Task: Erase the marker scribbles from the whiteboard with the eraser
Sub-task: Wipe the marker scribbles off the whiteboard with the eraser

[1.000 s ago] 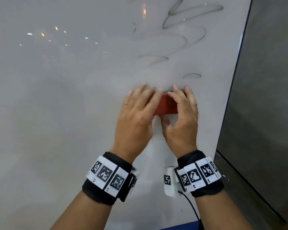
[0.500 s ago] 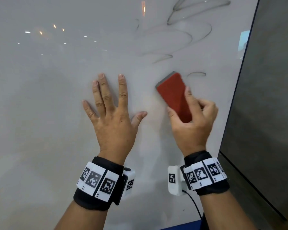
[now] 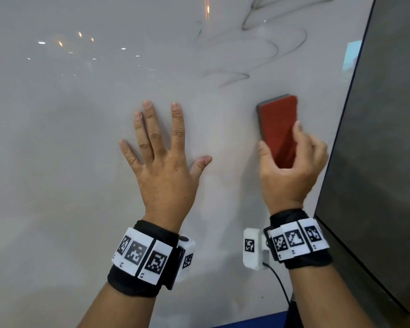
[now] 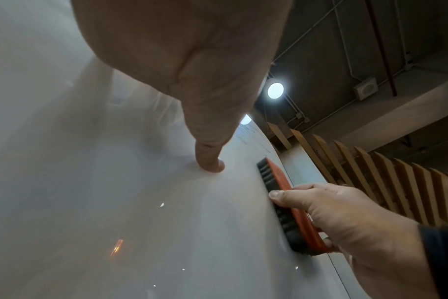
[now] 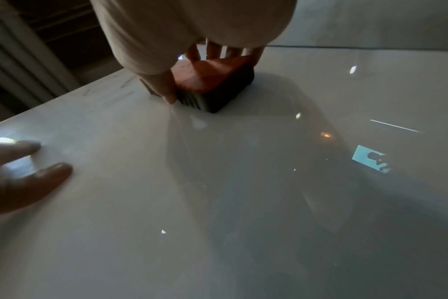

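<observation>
My right hand [image 3: 291, 166] grips a red-backed eraser [image 3: 278, 129] with a dark felt pad, held upright and flat against the whiteboard [image 3: 69, 162] near its right edge. In the left wrist view the eraser [image 4: 286, 204] lies pad-down on the board with the thumb on its side; in the right wrist view the eraser [image 5: 212, 85] sits between thumb and fingers. Grey marker scribbles [image 3: 258, 46] loop above the eraser, partly smeared. My left hand [image 3: 161, 159] lies flat on the board with fingers spread, left of the eraser.
A dark panel [image 3: 376, 138] borders the whiteboard on the right, right beside my right hand. Ceiling lights reflect on the board at the upper left. A blue strip [image 3: 253, 321] shows at the board's bottom edge.
My left hand let go of the eraser and moved left to lie flat on the board. My right hand turned the eraser upright and wiped over the small loop at the right, which is gone.
</observation>
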The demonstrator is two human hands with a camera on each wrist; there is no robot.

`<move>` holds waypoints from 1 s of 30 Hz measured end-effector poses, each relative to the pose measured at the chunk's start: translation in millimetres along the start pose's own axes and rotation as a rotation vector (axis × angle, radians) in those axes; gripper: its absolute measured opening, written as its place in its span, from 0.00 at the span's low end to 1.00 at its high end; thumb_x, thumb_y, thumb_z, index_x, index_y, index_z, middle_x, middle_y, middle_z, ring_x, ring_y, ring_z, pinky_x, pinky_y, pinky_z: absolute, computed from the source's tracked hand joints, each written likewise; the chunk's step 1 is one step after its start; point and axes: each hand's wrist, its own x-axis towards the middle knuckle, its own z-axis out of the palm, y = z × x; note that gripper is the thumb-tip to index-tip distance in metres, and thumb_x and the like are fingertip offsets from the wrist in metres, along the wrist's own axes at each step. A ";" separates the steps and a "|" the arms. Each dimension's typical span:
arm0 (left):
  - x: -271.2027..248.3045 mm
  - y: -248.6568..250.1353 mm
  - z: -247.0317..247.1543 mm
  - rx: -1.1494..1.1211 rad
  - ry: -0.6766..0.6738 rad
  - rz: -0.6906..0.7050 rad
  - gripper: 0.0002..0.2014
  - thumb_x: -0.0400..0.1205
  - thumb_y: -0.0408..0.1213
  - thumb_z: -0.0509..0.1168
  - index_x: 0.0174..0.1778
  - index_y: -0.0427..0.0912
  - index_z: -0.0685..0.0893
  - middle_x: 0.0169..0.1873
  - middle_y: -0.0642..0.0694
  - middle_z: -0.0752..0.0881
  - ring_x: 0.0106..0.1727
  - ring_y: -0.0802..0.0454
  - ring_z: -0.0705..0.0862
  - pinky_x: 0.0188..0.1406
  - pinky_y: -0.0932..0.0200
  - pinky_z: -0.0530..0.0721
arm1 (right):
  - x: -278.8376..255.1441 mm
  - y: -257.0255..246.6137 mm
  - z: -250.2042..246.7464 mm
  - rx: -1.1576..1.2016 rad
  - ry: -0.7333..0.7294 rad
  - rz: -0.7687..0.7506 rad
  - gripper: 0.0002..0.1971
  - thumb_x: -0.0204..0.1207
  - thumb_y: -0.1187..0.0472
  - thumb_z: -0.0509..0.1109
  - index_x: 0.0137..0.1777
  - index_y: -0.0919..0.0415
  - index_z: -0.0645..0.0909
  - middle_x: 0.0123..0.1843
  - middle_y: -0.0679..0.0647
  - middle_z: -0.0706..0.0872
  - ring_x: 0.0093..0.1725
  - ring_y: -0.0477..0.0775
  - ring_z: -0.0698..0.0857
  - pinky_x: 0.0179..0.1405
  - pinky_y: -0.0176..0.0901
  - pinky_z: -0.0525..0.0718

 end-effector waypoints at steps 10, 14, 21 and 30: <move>-0.8 0.3 0.6 -0.028 0.011 0.000 0.50 0.78 0.69 0.62 0.88 0.52 0.42 0.86 0.35 0.43 0.87 0.37 0.42 0.80 0.23 0.48 | -5.9 -1.6 1.4 -0.012 -0.043 -0.104 0.30 0.69 0.53 0.81 0.68 0.67 0.82 0.56 0.65 0.80 0.54 0.64 0.79 0.58 0.60 0.82; -2.0 1.8 0.2 -0.030 0.011 -0.004 0.50 0.79 0.68 0.62 0.88 0.51 0.42 0.86 0.35 0.43 0.87 0.36 0.42 0.80 0.23 0.48 | 23.9 9.9 -4.6 0.089 0.104 0.177 0.32 0.69 0.53 0.79 0.71 0.67 0.80 0.60 0.55 0.74 0.61 0.60 0.78 0.62 0.59 0.82; -3.0 5.0 -1.3 -0.066 0.020 -0.023 0.51 0.77 0.66 0.66 0.88 0.52 0.45 0.86 0.35 0.45 0.87 0.36 0.43 0.79 0.23 0.48 | -17.0 -32.9 14.4 0.035 -0.111 -0.088 0.31 0.68 0.52 0.81 0.69 0.67 0.82 0.56 0.64 0.80 0.54 0.63 0.79 0.57 0.58 0.82; 21.4 0.5 -22.6 -0.099 0.073 -0.054 0.58 0.63 0.64 0.78 0.86 0.52 0.56 0.82 0.39 0.56 0.83 0.39 0.52 0.75 0.20 0.55 | 6.5 -42.8 17.7 0.059 -0.026 0.048 0.35 0.71 0.53 0.79 0.78 0.57 0.76 0.57 0.62 0.77 0.56 0.61 0.77 0.61 0.52 0.80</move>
